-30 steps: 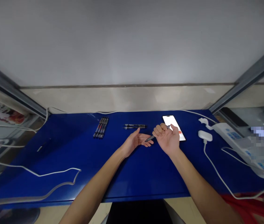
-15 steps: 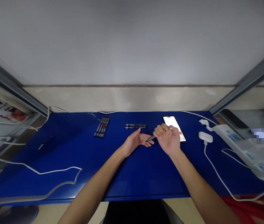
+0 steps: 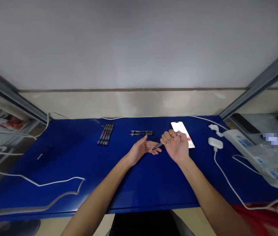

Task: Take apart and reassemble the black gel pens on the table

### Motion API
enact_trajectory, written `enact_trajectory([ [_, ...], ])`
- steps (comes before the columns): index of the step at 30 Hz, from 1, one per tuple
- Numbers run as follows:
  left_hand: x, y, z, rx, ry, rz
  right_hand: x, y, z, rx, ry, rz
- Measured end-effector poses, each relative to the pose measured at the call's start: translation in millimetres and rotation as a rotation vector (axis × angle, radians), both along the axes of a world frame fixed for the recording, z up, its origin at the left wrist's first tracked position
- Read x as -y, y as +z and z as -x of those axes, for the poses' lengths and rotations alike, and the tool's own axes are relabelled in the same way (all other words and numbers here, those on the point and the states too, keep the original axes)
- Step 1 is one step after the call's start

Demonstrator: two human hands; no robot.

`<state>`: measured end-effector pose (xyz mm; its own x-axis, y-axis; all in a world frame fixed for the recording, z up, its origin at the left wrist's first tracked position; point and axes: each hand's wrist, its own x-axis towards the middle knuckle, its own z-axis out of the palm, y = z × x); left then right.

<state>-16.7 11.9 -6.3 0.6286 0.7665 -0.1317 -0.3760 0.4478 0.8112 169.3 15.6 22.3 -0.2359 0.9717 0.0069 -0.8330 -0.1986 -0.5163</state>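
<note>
Over the middle of the blue desk (image 3: 143,183), my right hand (image 3: 177,146) is closed around a dark pen (image 3: 158,145), its tip slanting down to the left. My left hand (image 3: 140,149) lies palm up with fingers spread, just under the pen's tip; whether they touch I cannot tell. Beyond the left hand are two uncapped pens (image 3: 142,132), side by side with tips to the left. Further left, several capped pens (image 3: 105,133) lie in a neat row. A phone (image 3: 181,129) with a lit screen is partly hidden behind my right hand.
At the right are a white earphone case (image 3: 215,143) on a cable and a white power strip (image 3: 244,144). A white cable (image 3: 55,182) crosses the desk's left side. A small dark stick-like item (image 3: 43,153) lies at the left. The wall (image 3: 139,104) closes off the back.
The view has shifted slightly. Both hands keep nearly the same pose, with the pen still in my right hand.
</note>
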Motion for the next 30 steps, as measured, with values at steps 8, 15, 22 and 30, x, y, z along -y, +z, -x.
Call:
enact_trajectory([
  [8, -1.0, -0.5, 0.9, -0.018, -0.018, -0.018, -0.4, -0.6, 1.3, -0.005, -0.008, 0.012],
  [15, 0.0, -0.6, 0.3, -0.01, -0.002, -0.013, -0.5, 0.1, 0.8, -0.01, -0.016, 0.019],
  [22, -0.2, 0.8, 0.5, -0.007, 0.002, -0.01, 0.4, 1.9, 2.6, 0.034, -0.038, 0.045],
  [30, 0.2, -2.4, 0.4, 0.005, 0.019, 0.015, 0.3, 1.2, 1.5, 0.036, -0.031, 0.043],
])
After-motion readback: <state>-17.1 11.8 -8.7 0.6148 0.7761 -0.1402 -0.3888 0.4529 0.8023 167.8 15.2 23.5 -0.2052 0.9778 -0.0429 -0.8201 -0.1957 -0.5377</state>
